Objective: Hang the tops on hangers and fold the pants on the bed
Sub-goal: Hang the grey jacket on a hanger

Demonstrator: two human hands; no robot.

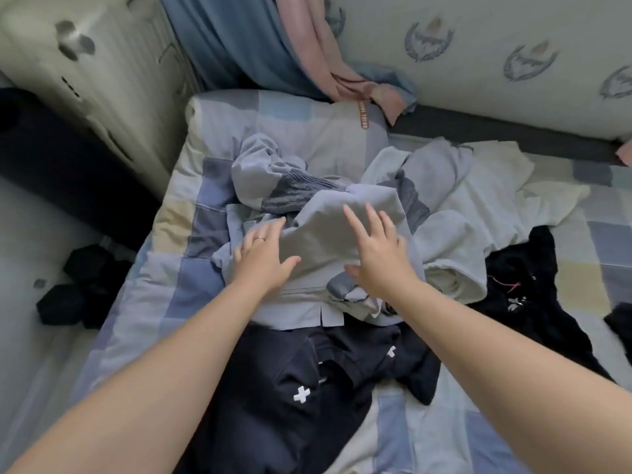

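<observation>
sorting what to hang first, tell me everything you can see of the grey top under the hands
The grey top is pale blue-grey, smooth cloth with darker ribbed knit bands and a zip near its hem. It lies crumpled on the bed. Left hand and right hand rest on it, fingers spread. Its hem overlaps a dark garment; white cloth touches its right side.

jacket on bed, pants before it, pillow behind

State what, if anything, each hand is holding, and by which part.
Nothing is held. The left hand and right hand lie with straight, spread fingers on the crumpled pale grey-blue fabric top, gripping no part of it.
</observation>
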